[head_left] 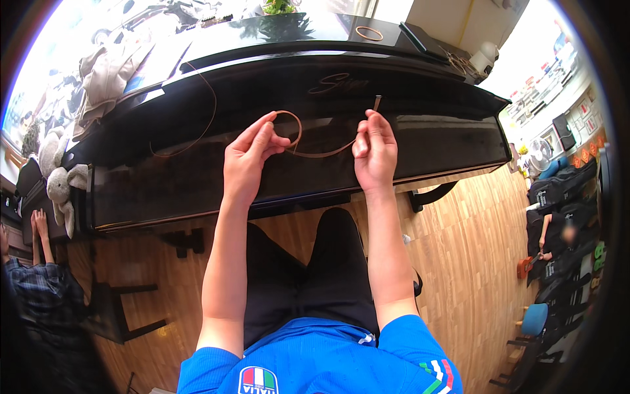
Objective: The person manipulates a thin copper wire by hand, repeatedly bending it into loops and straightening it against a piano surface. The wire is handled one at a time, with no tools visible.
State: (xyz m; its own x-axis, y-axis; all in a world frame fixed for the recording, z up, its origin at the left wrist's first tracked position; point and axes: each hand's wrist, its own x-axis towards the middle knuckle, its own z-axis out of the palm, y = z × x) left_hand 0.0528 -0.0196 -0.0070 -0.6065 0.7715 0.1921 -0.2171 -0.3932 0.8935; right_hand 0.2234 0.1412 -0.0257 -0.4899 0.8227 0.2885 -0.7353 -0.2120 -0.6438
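A thin, flat brown strip [321,155] is stretched between my two hands above the front of a closed black piano [433,138]. My left hand [244,161] pinches it where it curls into a loop. From there it sags in a shallow arc to my right hand [375,154], whose fingers are closed on it near its other end. That end sticks up past my right fingertips and looks darker at the tip. A brown ring [371,40] lies on the piano top. Over the piano's left side hangs a finer brown strand [214,108].
Grey plush toy [60,184] hangs at the piano's left end, beside a crumpled beige cloth [108,72]. A bundle of strands [459,62] lies at the top right. Another person [42,289] is at the left; a person holding a small guitar [524,267] is far right. A blue stool [535,320] stands there.
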